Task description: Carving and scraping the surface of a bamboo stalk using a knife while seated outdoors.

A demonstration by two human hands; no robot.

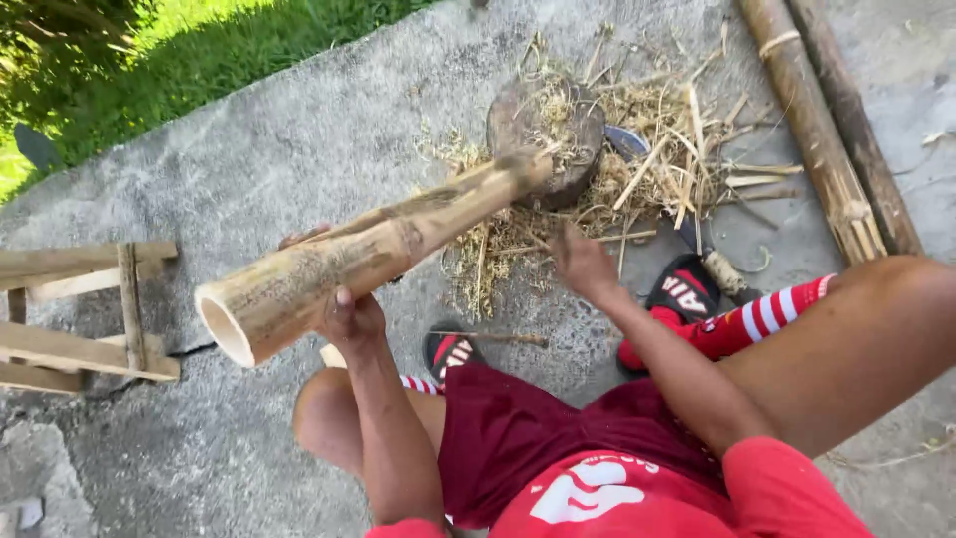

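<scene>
Far left: wooden frame (90,319), cut off by the edge. Next, left hand (344,314) wrapped under a thick bamboo pole (378,249), hollow end toward the camera, far end propped on a chopping block (546,139), probably for steady support. Right hand (583,264) lowered over the shavings (597,189), fingers loosely curled; whether gripping anything, cannot tell. Blade (625,141) half buried behind the block. Far right, two long poles (827,130) lying side by side, ends out of view.

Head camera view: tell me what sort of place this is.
Probably an outdoor yard used for working bamboo. The ground is rough concrete edged by grass, a round wooden chopping block sits among shavings, and the left hand holds a hollow bamboo pole.
</scene>
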